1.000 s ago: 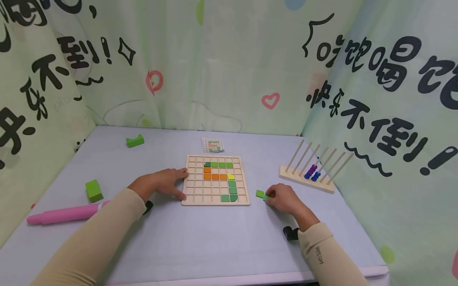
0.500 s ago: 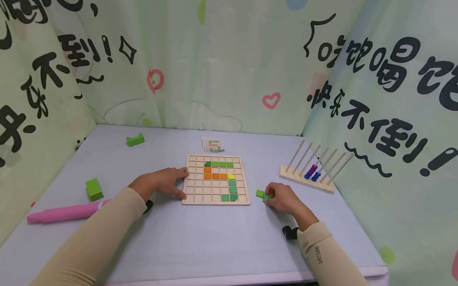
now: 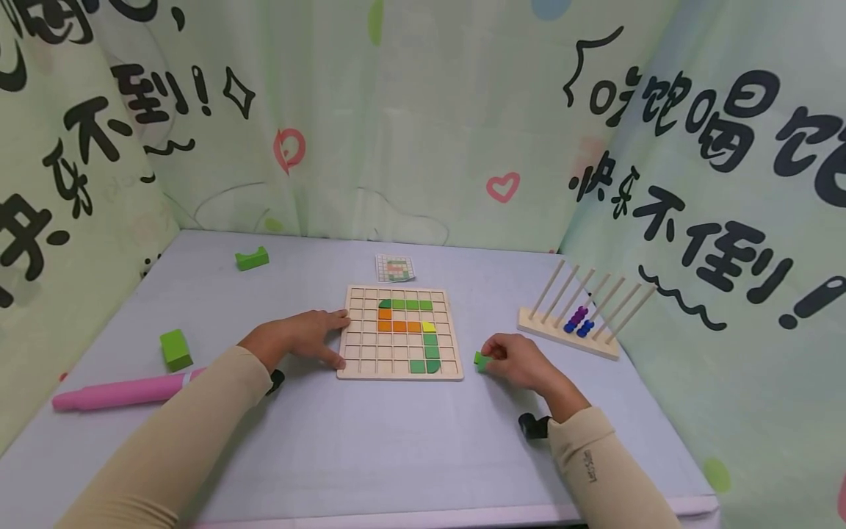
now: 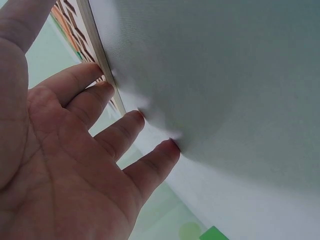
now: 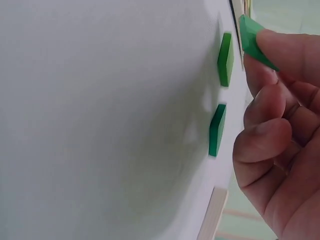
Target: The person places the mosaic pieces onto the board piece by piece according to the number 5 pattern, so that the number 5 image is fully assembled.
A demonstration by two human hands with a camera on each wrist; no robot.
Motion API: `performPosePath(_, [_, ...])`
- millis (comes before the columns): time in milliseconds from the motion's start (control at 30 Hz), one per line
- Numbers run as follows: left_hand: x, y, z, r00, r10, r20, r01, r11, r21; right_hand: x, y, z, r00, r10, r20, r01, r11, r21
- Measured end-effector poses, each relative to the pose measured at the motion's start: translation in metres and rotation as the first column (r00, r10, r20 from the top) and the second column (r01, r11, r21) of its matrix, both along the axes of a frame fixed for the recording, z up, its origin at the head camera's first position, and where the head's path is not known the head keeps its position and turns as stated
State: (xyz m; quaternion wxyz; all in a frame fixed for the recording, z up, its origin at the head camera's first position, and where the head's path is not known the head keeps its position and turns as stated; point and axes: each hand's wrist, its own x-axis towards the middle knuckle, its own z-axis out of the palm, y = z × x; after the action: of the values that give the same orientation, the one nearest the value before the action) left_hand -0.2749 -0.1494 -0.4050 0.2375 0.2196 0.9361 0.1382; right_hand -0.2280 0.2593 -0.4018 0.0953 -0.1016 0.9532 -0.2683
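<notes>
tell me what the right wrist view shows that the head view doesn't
Only the right wrist view shows two more green tiles lying flat on the table beside the pinched one. Only the head view shows the grid board, the left hand at its edge, the pink roller and the bead rack. Both show the right hand pinching a green tile.

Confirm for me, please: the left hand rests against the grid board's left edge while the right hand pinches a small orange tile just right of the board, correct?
Not quite: the tile pinched by the right hand is green, not orange, as the right wrist view shows plainly. The rest stands: the left hand rests against the left edge of the grid board, and the right hand is just right of it.
</notes>
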Motion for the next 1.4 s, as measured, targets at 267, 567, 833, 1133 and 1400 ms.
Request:
performPosePath(267, [-0.001, -0.001, -0.002, 1.0, 0.006, -0.007, -0.006, 1.0, 0.008, -0.005, -0.021, 0.001, 0.999, 0.006, 0.051, -0.002, 0.997, -0.08])
performPosePath(567, [0.001, 0.0, -0.002, 1.0, 0.027, 0.008, -0.028, 1.0, 0.008, -0.008, -0.063, 0.002, 0.994, 0.066, 0.085, -0.051, 0.984, -0.172])
performPosePath(833, [0.001, 0.0, -0.005, 0.999, 0.033, 0.01, -0.033, 0.999, 0.017, -0.009, -0.105, 0.0, 0.986, 0.146, 0.08, -0.135, 0.983, -0.126])
performPosePath(1133, [-0.001, 0.001, -0.005, 1.0, 0.019, -0.012, -0.019, 1.0, 0.018, -0.007, -0.127, -0.001, 0.982, 0.179, 0.064, -0.173, 0.981, -0.086])
performPosePath(1400, [-0.001, 0.0, -0.004, 1.0, 0.021, -0.01, -0.021, 1.0, 0.017, -0.007, -0.135, -0.005, 0.978, 0.204, 0.048, -0.202, 0.978, -0.055])
